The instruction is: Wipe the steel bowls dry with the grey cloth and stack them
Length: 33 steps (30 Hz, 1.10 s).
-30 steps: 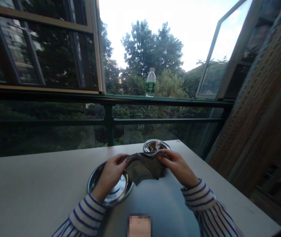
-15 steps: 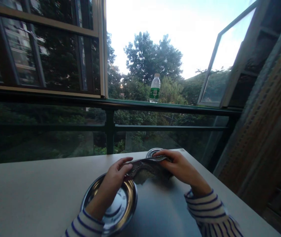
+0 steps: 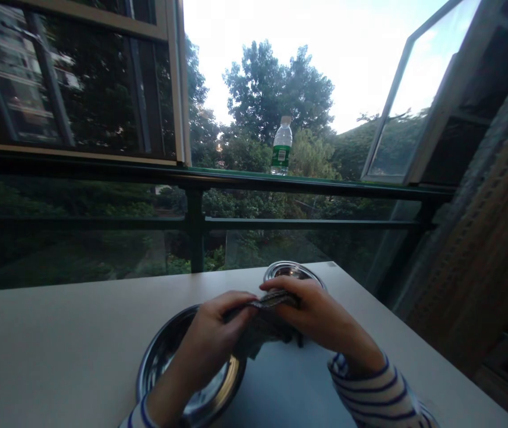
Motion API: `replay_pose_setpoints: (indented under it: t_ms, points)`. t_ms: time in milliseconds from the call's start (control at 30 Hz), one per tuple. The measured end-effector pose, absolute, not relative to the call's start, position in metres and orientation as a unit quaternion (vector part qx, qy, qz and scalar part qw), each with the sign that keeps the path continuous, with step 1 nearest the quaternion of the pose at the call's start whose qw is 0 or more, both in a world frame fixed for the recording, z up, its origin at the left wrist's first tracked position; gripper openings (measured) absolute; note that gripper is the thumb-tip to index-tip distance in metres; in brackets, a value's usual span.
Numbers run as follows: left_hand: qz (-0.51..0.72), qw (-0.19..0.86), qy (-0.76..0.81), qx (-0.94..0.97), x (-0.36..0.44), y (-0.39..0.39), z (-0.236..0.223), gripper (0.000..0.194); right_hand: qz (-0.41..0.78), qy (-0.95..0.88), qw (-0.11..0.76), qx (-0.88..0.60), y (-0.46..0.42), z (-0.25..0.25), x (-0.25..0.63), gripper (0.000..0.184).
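White table [image 3: 79, 333], set below a dark railing [image 3: 147, 173]. Large metal bowl [image 3: 149, 356], on the table, partly hidden by the left hand [image 3: 211, 333]. Small metal bowl [image 3: 292, 268], near the table's far edge, behind the right hand [image 3: 314, 309]. Clear bottle with green label [image 3: 281, 148], upright at the railing's top. Dark patterned cloth [image 3: 274, 299], bunched between the hands above the table, its lower part hanging. Left thumb and fingers close on one end; right thumb and fingers, slightly parted, grip the other.
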<state>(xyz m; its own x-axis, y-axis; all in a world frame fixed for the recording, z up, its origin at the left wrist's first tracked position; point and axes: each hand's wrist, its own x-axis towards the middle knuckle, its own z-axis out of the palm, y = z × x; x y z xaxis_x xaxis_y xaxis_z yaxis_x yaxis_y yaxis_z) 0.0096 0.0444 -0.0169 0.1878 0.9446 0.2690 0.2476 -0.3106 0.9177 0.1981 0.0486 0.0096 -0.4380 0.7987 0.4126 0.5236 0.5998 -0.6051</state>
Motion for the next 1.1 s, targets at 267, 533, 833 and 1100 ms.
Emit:
replay_pose_setpoints:
  t_ms: [267, 533, 833, 1100]
  points:
    - [0.558, 0.470, 0.449, 0.516, 0.004, 0.049, -0.009, 0.026, 0.310, -0.781, 0.363, -0.403, 0.053, 0.009, 0.217, 0.044]
    - [0.560, 0.511, 0.422, 0.497, 0.005, 0.048, -0.008, 0.031, 0.322, -0.766, 0.408, -0.377, 0.055, 0.007, 0.208, 0.044]
    - [0.627, 0.542, 0.391, 0.402, 0.006, 0.047, -0.006, 0.042, 0.296, -0.786, 0.385, -0.383, 0.059, 0.001, 0.210, 0.049]
    - [0.542, 0.450, 0.457, 0.543, -0.006, 0.045, 0.000, 0.063, 0.274, -0.797, 0.382, -0.379, 0.060, 0.002, 0.207, 0.022]
